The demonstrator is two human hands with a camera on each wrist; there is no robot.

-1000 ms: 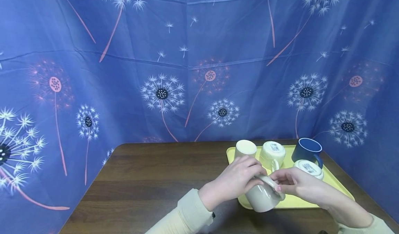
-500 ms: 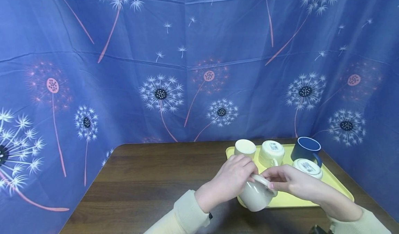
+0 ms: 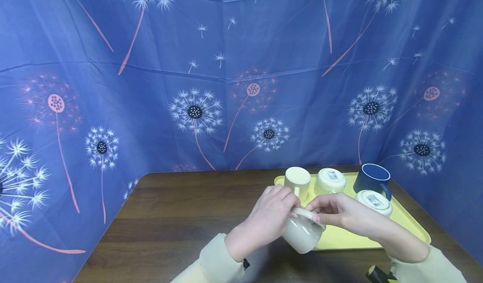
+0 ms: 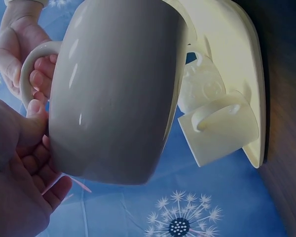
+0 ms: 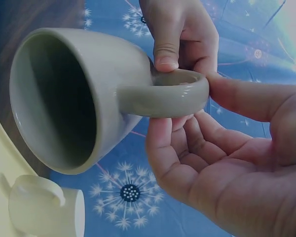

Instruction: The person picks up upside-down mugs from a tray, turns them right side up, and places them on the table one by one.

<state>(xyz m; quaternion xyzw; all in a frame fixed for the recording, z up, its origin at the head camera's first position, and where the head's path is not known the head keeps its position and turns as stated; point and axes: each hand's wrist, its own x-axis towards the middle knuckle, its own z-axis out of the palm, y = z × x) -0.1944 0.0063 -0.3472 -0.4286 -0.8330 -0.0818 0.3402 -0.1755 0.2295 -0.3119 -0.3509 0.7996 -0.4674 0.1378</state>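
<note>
Both hands hold a glossy grey-beige mug (image 3: 302, 236) over the near left edge of a yellow tray (image 3: 351, 242). The mug lies tilted on its side, handle up, its mouth toward the tray side. My left hand (image 3: 262, 218) pinches the handle near the base end, thumb on top, as the left wrist view shows. From the other side, my right hand (image 3: 345, 216) grips the handle's outer curve (image 5: 190, 98) between thumb and fingers. The mug's dark inside shows in the right wrist view.
On the tray stand an upright white mug (image 3: 297, 177), two upside-down white mugs (image 3: 327, 186) with labelled bases, and an upright navy mug (image 3: 371, 181). The tray is at the right of a brown wooden table (image 3: 181, 216). A blue dandelion-print cloth (image 3: 226, 81) hangs behind.
Both hands have carried the grey-beige mug a little to the left, still gripping its handle. The upright white mug's handle now shows behind the left hand.
</note>
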